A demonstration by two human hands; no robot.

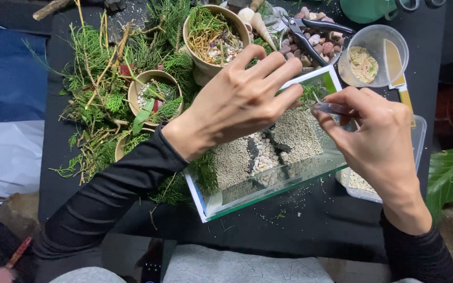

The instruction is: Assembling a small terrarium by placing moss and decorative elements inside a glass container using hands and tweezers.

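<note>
Your left hand (pixel 237 99): fingers spread, hovering over glass tank (pixel 268 188) of sand. Your right hand (pixel 378 136): fingertips pinched on tweezers (pixel 336 108) above green sprig (pixel 310 94).

Counts on the black table

Two hands: left hand (pixel 239 99) and right hand (pixel 376 131); one glass tank (pixel 268 191); three tan pots, a large one (pixel 216 36), a middle one (pixel 153 94) and one mostly hidden (pixel 121 149); one pair of pliers (pixel 308 31); one round clear cup (pixel 373 55); one clear tray (pixel 418 136); one green watering can (pixel 365 9)
</note>
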